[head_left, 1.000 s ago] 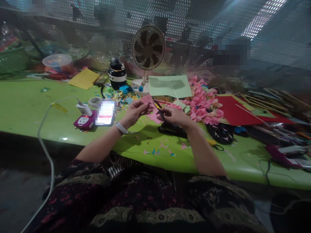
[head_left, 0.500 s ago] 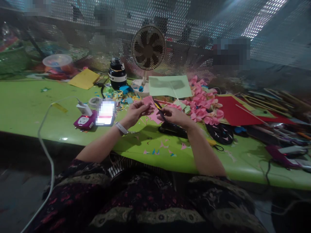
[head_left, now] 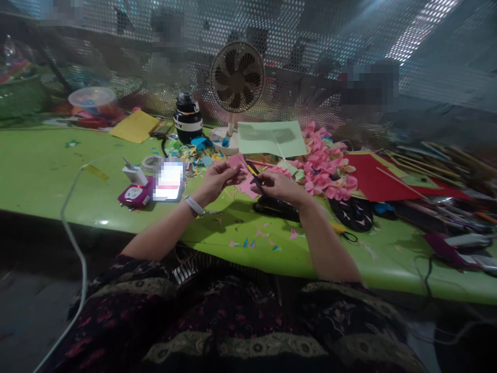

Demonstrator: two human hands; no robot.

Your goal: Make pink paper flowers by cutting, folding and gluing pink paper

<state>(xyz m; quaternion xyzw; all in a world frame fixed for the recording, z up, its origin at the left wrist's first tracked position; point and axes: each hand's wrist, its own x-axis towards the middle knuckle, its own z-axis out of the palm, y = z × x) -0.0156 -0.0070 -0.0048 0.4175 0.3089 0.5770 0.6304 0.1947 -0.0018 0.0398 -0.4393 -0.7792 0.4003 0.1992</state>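
My left hand [head_left: 218, 180] is closed in a pinch on a small pink paper piece [head_left: 236, 161], held above the green table [head_left: 46, 171]. My right hand [head_left: 277, 185] is wrapped round a pair of dark scissors [head_left: 254, 176] whose blades point up and left at the paper. Both hands hover close together over scattered pink and blue paper scraps [head_left: 256, 238]. A white watch sits on my left wrist.
A small fan [head_left: 236, 83] and a black bottle [head_left: 187, 118] stand behind the hands. A pile of pink paper flowers [head_left: 326, 166], a pale green sheet [head_left: 272, 138] and red paper [head_left: 375, 178] lie at right. A phone [head_left: 169, 180] and charger block [head_left: 134, 192] lie at left.
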